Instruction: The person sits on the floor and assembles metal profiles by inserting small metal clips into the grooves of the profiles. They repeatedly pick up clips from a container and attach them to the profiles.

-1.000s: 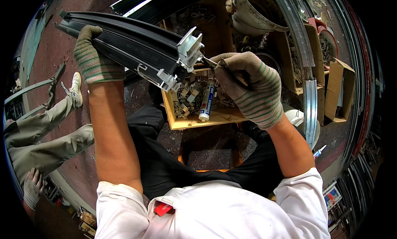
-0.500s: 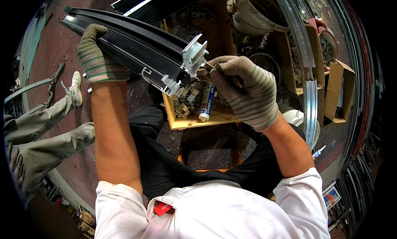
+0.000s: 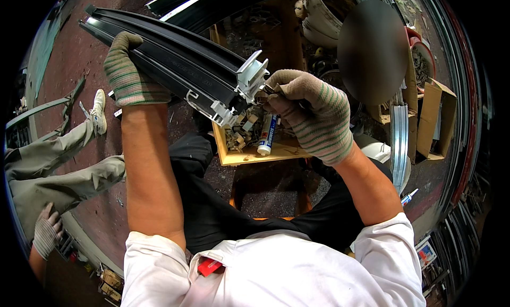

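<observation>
A long black window-frame profile (image 3: 180, 57) slants from the upper left down to the middle, its cut end with pale edges facing me. My left hand (image 3: 133, 73), in a striped knit glove, is wrapped round its underside and near edge. White fins (image 3: 252, 73) stick out at the cut end. Right beside them my right hand (image 3: 316, 113), gloved alike, is closed in a pinch at the profile's end. A small metal piece shows at its fingertips; its exact kind is hidden. Below the profile's end a sealant cartridge (image 3: 265, 139) lies over small metal brackets (image 3: 241, 134).
The wooden box (image 3: 257, 157) with the brackets stands before my knees. A bucket (image 3: 321, 25) and cardboard boxes (image 3: 433, 118) are at the right, beside upright metal strips (image 3: 398, 131). At the left are another person's legs (image 3: 64, 177) and gloved hand (image 3: 48, 232). A blurred patch covers the upper right.
Both my hands and the profile have shifted only slightly; the profile's end sits a little lower and further right. The other person's gloved hand at the left has moved lower and away from the leg.
</observation>
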`<state>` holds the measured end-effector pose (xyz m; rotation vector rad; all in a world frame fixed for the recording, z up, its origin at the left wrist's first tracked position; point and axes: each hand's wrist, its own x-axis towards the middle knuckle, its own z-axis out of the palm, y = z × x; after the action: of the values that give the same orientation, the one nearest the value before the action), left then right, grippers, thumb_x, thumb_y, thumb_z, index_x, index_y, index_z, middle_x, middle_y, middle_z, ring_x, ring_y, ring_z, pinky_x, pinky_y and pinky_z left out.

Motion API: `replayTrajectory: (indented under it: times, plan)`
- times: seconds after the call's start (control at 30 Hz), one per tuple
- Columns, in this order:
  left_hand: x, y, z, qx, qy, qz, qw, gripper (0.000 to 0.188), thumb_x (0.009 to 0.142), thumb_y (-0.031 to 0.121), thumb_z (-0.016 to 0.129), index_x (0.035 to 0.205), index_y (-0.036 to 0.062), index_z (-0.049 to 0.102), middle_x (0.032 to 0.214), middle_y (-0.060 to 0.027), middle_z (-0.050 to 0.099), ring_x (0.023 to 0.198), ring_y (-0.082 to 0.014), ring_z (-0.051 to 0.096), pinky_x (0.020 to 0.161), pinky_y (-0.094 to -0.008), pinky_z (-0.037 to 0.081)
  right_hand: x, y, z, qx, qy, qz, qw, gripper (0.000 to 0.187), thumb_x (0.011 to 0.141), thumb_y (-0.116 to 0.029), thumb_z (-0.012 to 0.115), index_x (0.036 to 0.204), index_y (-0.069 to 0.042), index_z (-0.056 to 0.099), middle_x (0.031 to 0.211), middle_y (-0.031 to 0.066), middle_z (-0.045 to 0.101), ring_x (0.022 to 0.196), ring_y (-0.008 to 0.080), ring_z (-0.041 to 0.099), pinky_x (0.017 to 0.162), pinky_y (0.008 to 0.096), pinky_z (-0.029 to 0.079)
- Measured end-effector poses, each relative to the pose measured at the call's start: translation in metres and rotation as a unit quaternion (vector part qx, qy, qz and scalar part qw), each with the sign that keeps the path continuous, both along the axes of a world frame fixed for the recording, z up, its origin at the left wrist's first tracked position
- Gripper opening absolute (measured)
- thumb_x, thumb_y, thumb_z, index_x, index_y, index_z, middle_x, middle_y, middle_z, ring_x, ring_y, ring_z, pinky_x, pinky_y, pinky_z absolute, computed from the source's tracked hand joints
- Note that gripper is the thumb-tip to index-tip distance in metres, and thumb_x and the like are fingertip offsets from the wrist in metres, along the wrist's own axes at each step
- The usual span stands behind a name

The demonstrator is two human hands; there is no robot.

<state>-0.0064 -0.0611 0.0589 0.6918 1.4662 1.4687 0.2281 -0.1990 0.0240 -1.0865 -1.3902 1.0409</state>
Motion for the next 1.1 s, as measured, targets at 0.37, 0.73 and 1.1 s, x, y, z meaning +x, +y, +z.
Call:
replayTrajectory:
  times: [0.37, 0.73, 1.1]
  plan:
    - [-0.011, 0.000, -0.011, 0.019, -0.014, -0.052, 0.998, 0.007, 0.078, 0.013, 0.063, 0.079, 0.0063, 0.061, 0.070, -0.0056, 0.063, 0.055, -0.0166, 0.062, 0.050, -0.0285, 0.055, -0.001, 0.009, -0.006, -0.059, 0.084, 0.055, 0.993, 0.017, 0.085, 0.007, 0.071, 0.086, -0.002, 0.056, 0.097, 0.0050, 0.065, 0.082, 0.0101, 0.065, 0.070, 0.0247, 0.057]
    - [-0.032, 0.009, -0.018, 0.007, -0.115, -0.044, 0.992, 0.010, 0.078, 0.013, 0.062, 0.069, 0.0104, 0.060, 0.065, -0.0053, 0.063, 0.053, -0.0173, 0.059, 0.051, -0.0293, 0.052, -0.017, 0.017, 0.001, -0.147, 0.143, 0.054, 0.977, 0.013, 0.085, 0.001, 0.074, 0.089, -0.003, 0.062, 0.099, 0.0061, 0.067, 0.086, 0.0112, 0.066, 0.073, 0.0252, 0.058]
    - [-0.163, 0.042, -0.041, -0.023, -0.217, -0.021, 0.976, 0.004, 0.073, 0.011, 0.053, 0.070, 0.0083, 0.055, 0.073, -0.0115, 0.062, 0.063, -0.0280, 0.063, 0.066, -0.0388, 0.059, -0.011, 0.013, -0.008, -0.158, -0.139, 0.048, 0.976, 0.021, 0.092, -0.012, 0.071, 0.109, -0.001, 0.065, 0.094, 0.0076, 0.069, 0.085, 0.0133, 0.067, 0.076, 0.0289, 0.056]
